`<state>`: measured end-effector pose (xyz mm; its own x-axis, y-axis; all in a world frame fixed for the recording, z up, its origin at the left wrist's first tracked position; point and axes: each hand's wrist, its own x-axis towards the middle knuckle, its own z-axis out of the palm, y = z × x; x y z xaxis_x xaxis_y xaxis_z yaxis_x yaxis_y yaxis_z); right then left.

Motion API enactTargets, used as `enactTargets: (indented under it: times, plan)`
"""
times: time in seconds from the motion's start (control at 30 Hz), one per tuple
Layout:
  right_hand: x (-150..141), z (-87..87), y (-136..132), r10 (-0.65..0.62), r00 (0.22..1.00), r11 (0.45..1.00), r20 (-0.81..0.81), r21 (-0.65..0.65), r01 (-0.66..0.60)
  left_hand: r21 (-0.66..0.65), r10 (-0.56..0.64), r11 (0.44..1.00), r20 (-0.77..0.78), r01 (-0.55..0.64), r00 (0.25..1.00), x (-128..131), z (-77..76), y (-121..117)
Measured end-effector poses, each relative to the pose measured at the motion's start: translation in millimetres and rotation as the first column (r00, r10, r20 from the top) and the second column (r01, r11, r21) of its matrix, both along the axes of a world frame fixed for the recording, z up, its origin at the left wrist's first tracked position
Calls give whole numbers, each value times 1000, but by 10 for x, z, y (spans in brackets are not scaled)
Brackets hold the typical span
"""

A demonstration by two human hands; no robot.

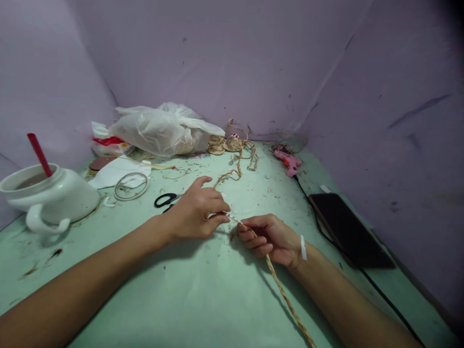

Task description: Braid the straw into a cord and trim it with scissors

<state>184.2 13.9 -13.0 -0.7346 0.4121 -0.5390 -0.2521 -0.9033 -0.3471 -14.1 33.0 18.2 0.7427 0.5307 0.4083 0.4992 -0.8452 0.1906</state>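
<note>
A braided straw-coloured cord (286, 296) runs from the bottom edge of the head view up into my right hand (270, 238), whose fingers are closed around it. Between my two hands shows a short stretch of thin red-and-white string (235, 219) lying along the cord. My left hand (203, 209) pinches that string with thumb and forefinger. Behind my left hand, more thin cord (239, 166) trails away over the table. Scissors with black handles (166, 199) lie partly hidden beside my left wrist.
A white mug (68, 193) with a red straw stands at left, near metal rings (131, 186) and white paper (118, 171). At the back are a plastic bag (163, 128) and coiled cord pieces (216, 145). A pink glue gun (289, 162) and a dark phone (350, 229) lie right.
</note>
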Motion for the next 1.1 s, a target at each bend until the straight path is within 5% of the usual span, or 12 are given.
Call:
enactTargets:
  times: [0.27, 0.63, 0.77, 0.93, 1.1]
  plan:
    - [-83, 97, -42, -21, 992, 999, 123, 30, 18, 357, -7, 928, -278, 110, 961, 10, -9, -3]
    - [-83, 17, -23, 25, 998, 999, 63, -26, -23, 526, 70, 848, -223, 59, 972, 37, -171, 62]
    - [-64, 10, -17, 106, 986, 994, 130, 3, -107, 473, 79, 880, -217, 33, 973, -43, -164, 109]
    - [-44, 51, -18, 172, 935, 974, 310, 89, -209, 243, 38, 970, -195, 11, 980, -129, -134, 95]
    - [9, 11, -33, 190, 918, 930, 348, 237, -283, 137, 60, 990, -218, -30, 974, -151, -112, 54]
